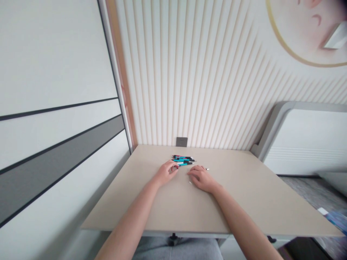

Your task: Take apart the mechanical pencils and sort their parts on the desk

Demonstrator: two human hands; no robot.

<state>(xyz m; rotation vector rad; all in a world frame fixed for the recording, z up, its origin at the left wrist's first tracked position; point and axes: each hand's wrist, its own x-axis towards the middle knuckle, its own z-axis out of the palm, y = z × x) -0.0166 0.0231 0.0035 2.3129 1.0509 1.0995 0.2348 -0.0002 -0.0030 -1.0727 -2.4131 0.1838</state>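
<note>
On the beige table (162, 213), several pens (183, 159) lie in a loose pile, mostly turquoise and black with some red. My left hand (165, 174) is just in front of the pile's left end, thumb and fingers pinched around a small dark red piece (177, 167); most of it is hidden. To the right, my right hand (201, 178) rests low over the table with its fingers curled. A pen (207, 169) pokes out past its far side, its tip showing and the remainder covered by the hand. By the right thumb lies a tiny whitish piece (190, 182).
Behind the table stands a ribbed white wall with a dark socket (181, 142). A white and grey cabinet (65, 151) borders the left side. At the right is a bed headboard (311, 137). The table's near edge meets my lap (179, 249).
</note>
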